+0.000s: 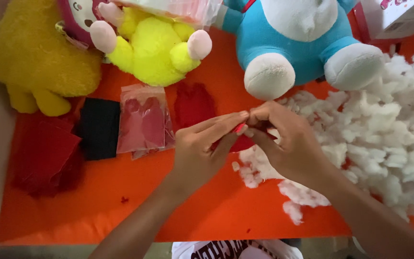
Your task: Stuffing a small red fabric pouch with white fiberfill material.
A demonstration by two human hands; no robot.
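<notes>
A small red fabric piece (242,142) sits between the two hands, just above the orange cloth (135,201) near the middle of the table. The left hand (201,152) holds it from the left, fingers stretched out and pressed together, thumb and forefinger pinching its upper edge. The right hand (288,144) meets it from the right, fingertips bunched and pinching the same edge (the two sets of fingertips touch there).

Just right of the hands, and partly under the right one, lies a loose heap of white stuffing (384,139). To the left lies a clear plastic bag (144,122) of red pieces, then a black felt piece (99,127) and a pile of dark red fabric (44,156). Farther back sits a blue and white plush toy (307,43), a bright yellow plush toy (154,45) with pink paws, and a larger yellow plush toy (37,62) at the far left.
</notes>
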